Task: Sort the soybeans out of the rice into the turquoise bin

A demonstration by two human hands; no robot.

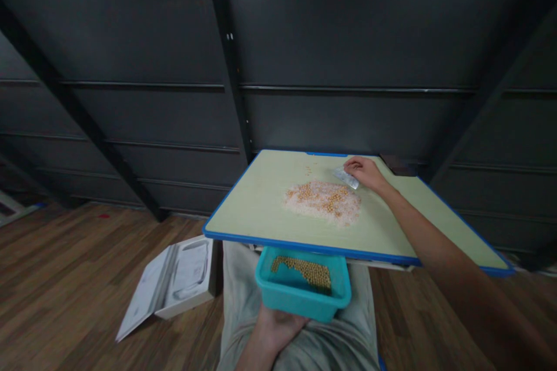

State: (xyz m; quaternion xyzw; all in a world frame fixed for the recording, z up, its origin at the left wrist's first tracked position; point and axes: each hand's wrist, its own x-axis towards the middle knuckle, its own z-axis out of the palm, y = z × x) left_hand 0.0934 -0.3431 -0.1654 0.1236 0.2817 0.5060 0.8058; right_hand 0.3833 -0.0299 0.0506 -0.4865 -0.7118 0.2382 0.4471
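My left hand (278,327) supports a teal plastic tub (300,301) from below, just under the table's front edge; its fingers are mostly hidden beneath the tub. Many yellowish round beans or beads (311,271) lie inside, with part of the tub's floor showing. My right hand (364,173) is closed on a flat, shiny, clear piece of plastic (347,177), which touches or hovers just above the tabletop. Left of and nearer than this hand spreads a pile of whitish grains (304,202) mixed with orange-yellow round pieces (329,206). A few loose pieces (308,171) lie behind the pile.
The pale-green table (243,208) has a blue rim. A dark flat object (398,166) rests at its back right edge. An open white box (187,278) lies on the wooden floor at left. A dark panelled wall (348,29) stands behind.
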